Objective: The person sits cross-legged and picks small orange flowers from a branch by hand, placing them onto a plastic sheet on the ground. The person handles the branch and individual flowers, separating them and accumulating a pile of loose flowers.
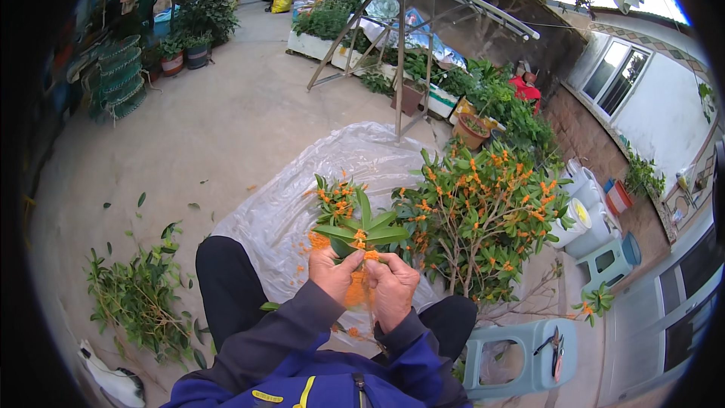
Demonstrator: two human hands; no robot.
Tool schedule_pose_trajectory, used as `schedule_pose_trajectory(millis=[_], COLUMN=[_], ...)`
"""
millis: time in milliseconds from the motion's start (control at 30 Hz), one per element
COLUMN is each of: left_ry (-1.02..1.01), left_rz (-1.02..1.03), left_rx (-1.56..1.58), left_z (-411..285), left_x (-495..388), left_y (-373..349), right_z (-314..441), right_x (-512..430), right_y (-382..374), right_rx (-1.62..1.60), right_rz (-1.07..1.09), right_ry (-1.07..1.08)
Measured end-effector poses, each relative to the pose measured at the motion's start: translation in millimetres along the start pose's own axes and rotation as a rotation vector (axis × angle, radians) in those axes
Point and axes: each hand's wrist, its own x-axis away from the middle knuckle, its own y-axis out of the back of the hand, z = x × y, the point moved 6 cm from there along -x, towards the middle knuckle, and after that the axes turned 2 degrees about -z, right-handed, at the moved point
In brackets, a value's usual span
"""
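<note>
Both hands meet over a plastic sheet [266, 198] on the ground, at a leafy twig [368, 226] with small orange blossoms. My left hand [334, 275] has its thumb and fingers closed at the blossoms on the stem. Pinching the same twig from the right, my right hand [391, 283] has its fingertips beside an orange cluster. Loose orange blossoms [357, 289] lie on the sheet beneath the hands. Just beyond is another flowering sprig [338, 198], and a large pile of flowering branches [481, 215] stands at the right.
Leafy cuttings without visible blossoms [141, 300] lie on the concrete at left, near a black-and-white cat [116, 379]. A pale blue plastic stool [521, 351] at lower right bears pruning shears [556, 354]. A metal frame [401, 56] stands beyond the sheet, by planters. White buckets [589, 226] stand at right.
</note>
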Motion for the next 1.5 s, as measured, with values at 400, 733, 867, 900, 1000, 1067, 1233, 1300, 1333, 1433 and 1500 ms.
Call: schedule_pose_trajectory(millis=[400, 733, 867, 900, 1000, 1067, 1233, 1300, 1333, 1433, 1500], left_ry=[-0.261, -0.241, -0.651, -0.616, -0.369, -0.504, -0.526, -0.433, -0.394, -0.285, -0.229], left_rz=[0.066, 0.026, 0.026, 0.052, -0.097, -0.302, -0.719, -0.841, -0.86, -1.121, -1.001], left_rx=[-0.346, -0.321, -0.726, -0.666, -0.47, -0.43, -0.32, -0.172, -0.162, -0.228, -0.135], left_z=[15, 7, -18, -19, -32, -63, -144, -165, -169, -182, -186], left_x=[-2, 2, 20, 19, 3, -1, -15, -6, 2, 53, 78], left_y=[-7, -11, -11, -11, 31, 80, 279, 367, 402, 490, 515], right_z=[-30, -52, -45, -43, -37, -35, -30, -32, -31, -29, -32], right_x=[-9, -20, -56, -60, -63, -61, -69, -73, -75, -83, -90], right_y=[17, 32, 74, 87, 96, 100, 119, 128, 137, 141, 140], right_rx=[-0.292, -0.335, -0.494, -0.474, -0.419, -0.396, -0.324, -0.287, -0.265, -0.231, -0.275], right_rz=[-0.123, -0.275, -0.387, -0.473, -0.371, -0.348, -0.323, -0.28, -0.315, -0.261, -0.288], right_ry=[-0.169, -0.309, -0.383, -0.351, -0.262, -0.24, -0.212, -0.217, -0.216, -0.207, -0.277])
